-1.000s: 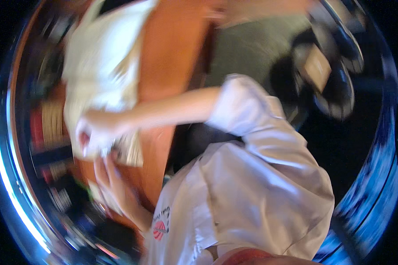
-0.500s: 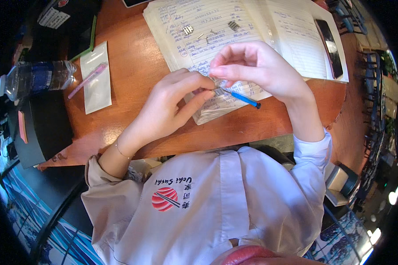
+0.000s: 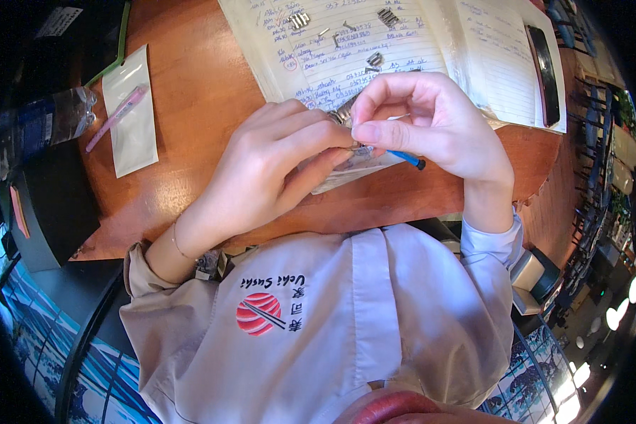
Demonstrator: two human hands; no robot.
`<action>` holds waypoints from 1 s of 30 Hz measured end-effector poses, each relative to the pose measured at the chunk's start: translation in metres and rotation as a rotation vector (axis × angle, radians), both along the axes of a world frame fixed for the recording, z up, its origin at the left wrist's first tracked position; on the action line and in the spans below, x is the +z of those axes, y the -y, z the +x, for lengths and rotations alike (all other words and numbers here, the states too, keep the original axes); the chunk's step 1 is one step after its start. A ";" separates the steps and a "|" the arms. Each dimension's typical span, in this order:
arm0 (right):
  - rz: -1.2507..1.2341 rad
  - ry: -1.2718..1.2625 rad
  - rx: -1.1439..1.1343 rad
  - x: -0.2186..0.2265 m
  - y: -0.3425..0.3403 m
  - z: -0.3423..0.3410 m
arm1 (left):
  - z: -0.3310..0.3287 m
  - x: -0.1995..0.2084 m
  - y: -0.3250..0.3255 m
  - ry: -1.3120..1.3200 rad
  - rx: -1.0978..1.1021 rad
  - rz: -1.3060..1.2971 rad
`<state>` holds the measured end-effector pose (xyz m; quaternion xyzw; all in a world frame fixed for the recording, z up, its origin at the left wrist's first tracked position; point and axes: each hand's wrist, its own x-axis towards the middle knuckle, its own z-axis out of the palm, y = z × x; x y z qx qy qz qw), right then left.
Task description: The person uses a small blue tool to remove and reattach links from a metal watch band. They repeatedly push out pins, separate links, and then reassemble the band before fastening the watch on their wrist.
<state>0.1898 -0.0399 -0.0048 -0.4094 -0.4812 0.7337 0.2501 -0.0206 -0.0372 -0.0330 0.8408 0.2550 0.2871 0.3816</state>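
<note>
Lying at the frame's left edge, a plastic bottle (image 3: pixel 39 127) sits beside a pink pen (image 3: pixel 116 118) on a clear bag (image 3: pixel 131 113). Mid-frame, the left hand (image 3: pixel 275 162) and right hand (image 3: pixel 431 124) pinch their fingers shut on a small metal clip (image 3: pixel 346 116) above the open notebook (image 3: pixel 403 42). The wooden counter (image 3: pixel 191 85) carries a dark phone (image 3: pixel 544 63) at upper right.

Bright, sharp centre; glare on the wooden table (image 3: pixel 191 92); dark, warped rim.
</note>
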 end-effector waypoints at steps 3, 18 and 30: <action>0.008 0.015 0.009 0.000 0.000 0.000 | -0.001 -0.001 0.001 0.011 0.000 0.001; 0.058 0.134 0.087 -0.002 -0.005 -0.002 | -0.005 0.005 0.000 -0.025 0.021 -0.345; -0.026 0.126 0.120 -0.003 -0.005 -0.005 | -0.006 0.002 0.000 0.018 -0.018 -0.496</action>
